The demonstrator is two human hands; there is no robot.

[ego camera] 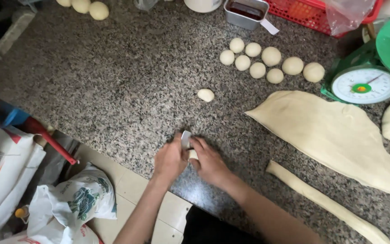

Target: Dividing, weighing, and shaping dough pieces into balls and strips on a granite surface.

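**Working dough close to the counter's near edge**

Pinching a small dough piece (193,155) between them, the left hand (170,160) and right hand (210,163) met close to the near edge of the counter (127,86). The left fingers also gripped a white scraper (186,138), upright. The right fingers curled over the piece, hiding most of it. So close to the edge, the piece could have slipped off onto the floor. The scraper's blade sat beside the right fingertips, so a quick chop might have nicked them. A dough rope (326,202) lay to the right.
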